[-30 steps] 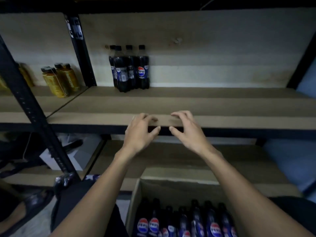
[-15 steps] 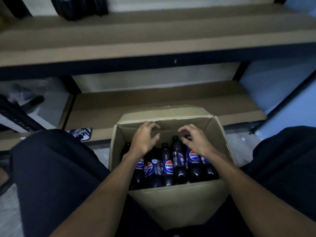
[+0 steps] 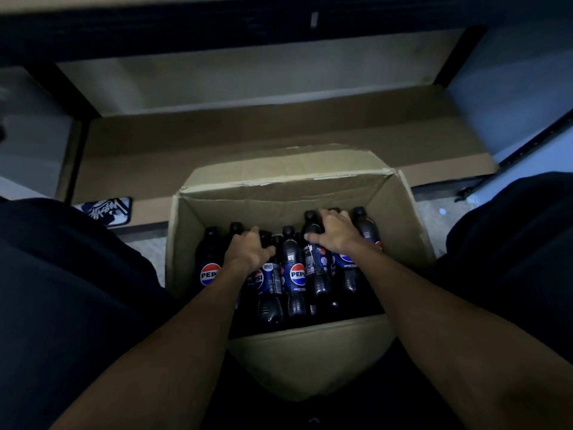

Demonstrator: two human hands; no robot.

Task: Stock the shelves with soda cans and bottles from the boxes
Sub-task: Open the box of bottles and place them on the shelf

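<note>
Shelf board [image 3: 279,131] lies low behind the open cardboard box [image 3: 310,352], where Pepsi bottles [image 3: 294,274] stand upright. I see the left hand [image 3: 248,248] curled on one bottle neck, the right hand [image 3: 336,232] gripping another, hands apart.

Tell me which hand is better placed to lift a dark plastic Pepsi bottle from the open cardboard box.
Right, probably. The right hand wraps the neck of a dark plastic Pepsi bottle; the left hand covers bottle caps, its grip hidden.
</note>
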